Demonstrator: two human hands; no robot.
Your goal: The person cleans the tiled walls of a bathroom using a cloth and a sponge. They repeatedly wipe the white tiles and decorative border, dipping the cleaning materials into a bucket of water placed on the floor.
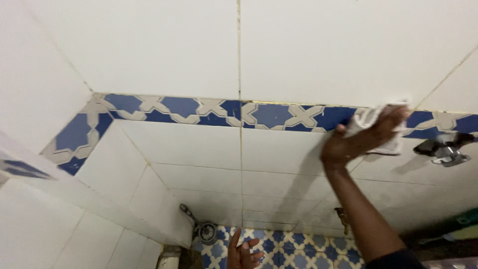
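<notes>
White crumpled cloth (pixel 374 130) lies flat under the right hand (pixel 359 139), fingers spread, pressing it against the blue patterned tile band (pixel 199 109); left hand (pixel 242 253) hangs open, empty.

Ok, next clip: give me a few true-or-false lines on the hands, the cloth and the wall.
1. The right hand presses a white cloth to the wall. True.
2. The cloth lies on the blue patterned band. True.
3. The left hand holds a brush. False: it is open and holds nothing.
4. The wall tiles are green. False: they are white.
5. A metal tap sticks out right of the cloth. True.
</notes>
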